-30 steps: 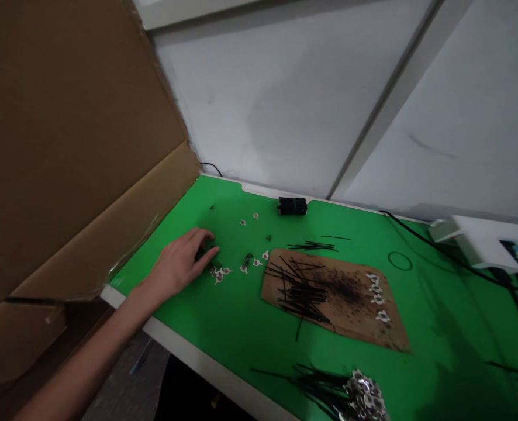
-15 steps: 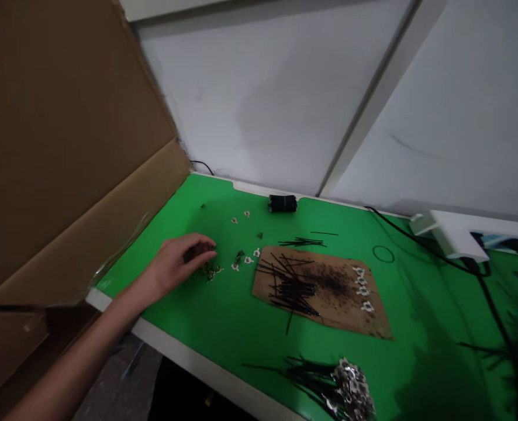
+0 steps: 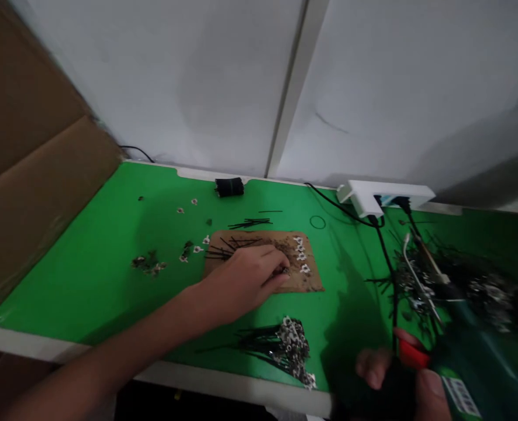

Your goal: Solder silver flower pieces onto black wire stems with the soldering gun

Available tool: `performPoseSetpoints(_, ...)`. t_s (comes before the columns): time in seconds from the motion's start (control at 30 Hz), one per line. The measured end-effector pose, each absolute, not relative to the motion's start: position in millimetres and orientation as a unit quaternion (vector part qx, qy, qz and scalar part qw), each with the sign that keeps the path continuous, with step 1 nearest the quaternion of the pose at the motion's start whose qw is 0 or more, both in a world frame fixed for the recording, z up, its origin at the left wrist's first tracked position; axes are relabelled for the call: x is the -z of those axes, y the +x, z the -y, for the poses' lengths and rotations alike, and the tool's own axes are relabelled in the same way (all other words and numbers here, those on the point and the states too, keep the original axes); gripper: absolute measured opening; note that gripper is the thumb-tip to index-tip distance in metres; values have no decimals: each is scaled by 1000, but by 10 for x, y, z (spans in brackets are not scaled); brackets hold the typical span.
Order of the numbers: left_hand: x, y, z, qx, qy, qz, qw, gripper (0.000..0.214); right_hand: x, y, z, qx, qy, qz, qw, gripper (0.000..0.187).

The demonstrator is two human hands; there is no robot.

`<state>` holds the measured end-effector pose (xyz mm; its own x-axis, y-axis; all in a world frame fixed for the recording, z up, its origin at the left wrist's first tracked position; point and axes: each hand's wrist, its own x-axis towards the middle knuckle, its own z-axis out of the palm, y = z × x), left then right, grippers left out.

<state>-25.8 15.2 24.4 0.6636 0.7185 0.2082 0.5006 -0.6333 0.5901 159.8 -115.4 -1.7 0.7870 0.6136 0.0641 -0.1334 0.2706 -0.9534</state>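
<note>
My left hand (image 3: 245, 278) reaches across the green mat (image 3: 87, 280) and rests on a brown cardboard pad (image 3: 305, 279). Its fingers curl down over the black wire pieces (image 3: 224, 248) lying there, and what they grip is hidden. Small white ring terminals (image 3: 301, 255) lie on the pad just beyond the fingertips. At the bottom right, blurred, my right hand (image 3: 394, 380) is closed round a green tool with a red trigger (image 3: 460, 356).
A bundle of black wires with metal terminals (image 3: 285, 345) lies near the front edge. A second tangled heap (image 3: 460, 286) sits at the right below a white power strip (image 3: 382, 196). Loose scraps (image 3: 147, 264), a black roll (image 3: 229, 187) and a cardboard box (image 3: 31, 175) are on the left.
My left hand left the small scraps at the left and moved right onto the cardboard pad. The view swung right, bringing my right hand with the green tool into sight.
</note>
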Motion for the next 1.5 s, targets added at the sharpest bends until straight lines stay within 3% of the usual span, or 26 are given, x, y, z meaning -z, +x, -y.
performPoseSetpoints(0.07,-172,-121,-228,-183,893,-338,234,6,-100,1481,1076,-223,-533,208,789,22)
performPoseSetpoints(0.37,-107,3,-273,-178,898,-331,229,9,-55,1517,1118,-243,-529,207,786,15)
performPoseSetpoints(0.7,-300,-158,-276,-66,920,-356,153,12,-35,1532,1105,-229,-520,223,792,22)
performPoseSetpoints(0.83,-359,-123,-252,-95,922,-357,117,20,-69,1526,1095,-230,-526,224,788,18)
performPoseSetpoints(1.13,-285,139,-293,-63,954,-287,57,10,-24,1527,1125,-226,-526,225,789,15)
performPoseSetpoints(1.5,-246,208,-246,-110,948,-291,66,9,-53,1544,1105,-235,-519,223,791,19)
